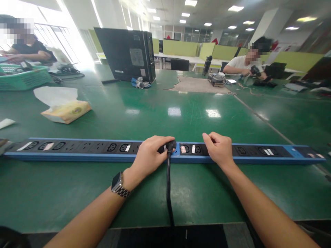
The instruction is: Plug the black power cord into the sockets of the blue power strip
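Observation:
A long blue power strip (85, 158) with black socket panels lies across the green table. Near its middle, my left hand (151, 151) grips a black power plug (170, 146) between thumb and fingers, at the strip's top face. Whether the plug sits fully in a socket is hidden. Its thick black cable (169, 193) runs down over the table's front edge. To the right, my right hand (219, 148) is closed in a loose fist over the strip, fingers curled. What lies inside that fist, if anything, is hidden from me.
Beyond the strip are a tissue pack (68, 112), a black computer case (129, 55) and gloves (140, 83). A green basket (26, 78) stands far left. One person (33, 48) is at the left, another (248, 62) handles a dark tool at the right.

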`<state>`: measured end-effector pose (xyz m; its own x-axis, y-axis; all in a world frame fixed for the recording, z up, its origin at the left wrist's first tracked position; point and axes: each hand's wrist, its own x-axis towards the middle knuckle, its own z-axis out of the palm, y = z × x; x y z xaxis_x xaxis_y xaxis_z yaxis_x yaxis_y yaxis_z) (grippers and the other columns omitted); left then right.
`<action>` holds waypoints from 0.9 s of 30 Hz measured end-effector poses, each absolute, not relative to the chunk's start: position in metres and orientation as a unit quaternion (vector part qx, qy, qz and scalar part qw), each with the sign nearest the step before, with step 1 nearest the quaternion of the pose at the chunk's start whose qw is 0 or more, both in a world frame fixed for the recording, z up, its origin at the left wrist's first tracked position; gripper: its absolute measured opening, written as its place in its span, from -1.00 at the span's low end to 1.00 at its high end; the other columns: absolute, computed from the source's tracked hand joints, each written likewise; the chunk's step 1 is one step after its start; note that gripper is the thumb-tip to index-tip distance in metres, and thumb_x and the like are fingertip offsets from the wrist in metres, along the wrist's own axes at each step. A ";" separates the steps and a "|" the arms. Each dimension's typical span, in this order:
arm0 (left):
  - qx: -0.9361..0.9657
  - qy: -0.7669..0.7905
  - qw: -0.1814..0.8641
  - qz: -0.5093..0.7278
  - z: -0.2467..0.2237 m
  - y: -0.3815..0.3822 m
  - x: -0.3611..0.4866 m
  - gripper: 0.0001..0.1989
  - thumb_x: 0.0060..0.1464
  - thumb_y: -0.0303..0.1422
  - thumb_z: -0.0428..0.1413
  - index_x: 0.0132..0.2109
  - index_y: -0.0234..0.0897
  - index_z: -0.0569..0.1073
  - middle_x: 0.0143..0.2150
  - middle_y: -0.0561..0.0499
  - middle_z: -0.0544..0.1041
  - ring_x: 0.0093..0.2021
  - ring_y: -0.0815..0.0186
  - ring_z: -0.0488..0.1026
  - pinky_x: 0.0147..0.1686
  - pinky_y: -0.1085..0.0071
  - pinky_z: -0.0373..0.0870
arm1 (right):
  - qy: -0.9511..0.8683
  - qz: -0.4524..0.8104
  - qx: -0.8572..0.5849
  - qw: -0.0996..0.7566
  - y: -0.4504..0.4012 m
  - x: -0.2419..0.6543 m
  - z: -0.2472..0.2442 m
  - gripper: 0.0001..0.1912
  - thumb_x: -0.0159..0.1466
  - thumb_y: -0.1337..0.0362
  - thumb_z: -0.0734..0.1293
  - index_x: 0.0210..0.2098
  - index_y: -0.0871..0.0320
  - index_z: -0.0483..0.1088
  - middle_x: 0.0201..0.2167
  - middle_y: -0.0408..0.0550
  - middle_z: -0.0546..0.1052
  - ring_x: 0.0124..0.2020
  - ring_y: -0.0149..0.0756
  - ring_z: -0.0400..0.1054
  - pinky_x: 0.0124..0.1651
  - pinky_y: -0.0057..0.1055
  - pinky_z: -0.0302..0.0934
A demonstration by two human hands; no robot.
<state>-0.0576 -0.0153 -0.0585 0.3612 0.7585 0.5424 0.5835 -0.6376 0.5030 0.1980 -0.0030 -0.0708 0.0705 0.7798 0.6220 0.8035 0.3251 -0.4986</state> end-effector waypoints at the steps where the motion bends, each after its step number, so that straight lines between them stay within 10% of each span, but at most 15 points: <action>1: 0.818 0.409 0.114 0.389 -0.059 -0.016 -0.057 -0.72 0.10 -0.33 0.17 -0.01 -0.20 0.51 -0.10 -0.06 0.60 -0.11 0.20 0.53 -0.09 0.24 0.46 | -0.681 -0.014 -0.582 0.445 -0.003 0.198 -0.071 -0.55 0.26 0.11 0.23 -0.70 0.15 0.17 -0.74 -0.22 0.18 -0.65 -0.49 0.06 -0.48 -0.44 -0.07; 18: 0.833 0.437 0.034 0.339 -0.069 -0.018 -0.051 -0.58 0.04 -0.37 0.17 0.07 -0.21 0.39 -0.14 -0.07 0.56 -0.14 0.18 0.47 -0.11 0.22 0.39 | -0.683 -0.003 -0.588 0.434 -0.005 0.192 -0.069 -0.59 0.26 0.08 0.24 -0.65 0.14 0.29 -0.70 -0.18 0.30 -0.62 -0.45 0.15 -0.45 -0.44 -0.02; 27: 0.845 0.474 -0.005 0.246 -0.067 -0.019 -0.051 -0.59 -0.01 -0.34 0.15 0.03 -0.27 0.44 0.01 -0.12 0.53 0.04 0.07 0.42 0.05 0.11 0.28 | -0.733 0.114 -0.614 0.269 -0.030 0.120 -0.042 -0.45 0.15 -0.22 0.26 -0.16 0.09 0.49 -0.50 -0.04 0.55 -0.48 -0.26 0.38 -0.46 -0.43 0.00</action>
<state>-0.0514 -0.0190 -0.0669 0.4295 0.7989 0.4210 0.8039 -0.5506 0.2247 0.1200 -0.0297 -0.0422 -0.1021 0.9619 0.2536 0.8391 0.2202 -0.4974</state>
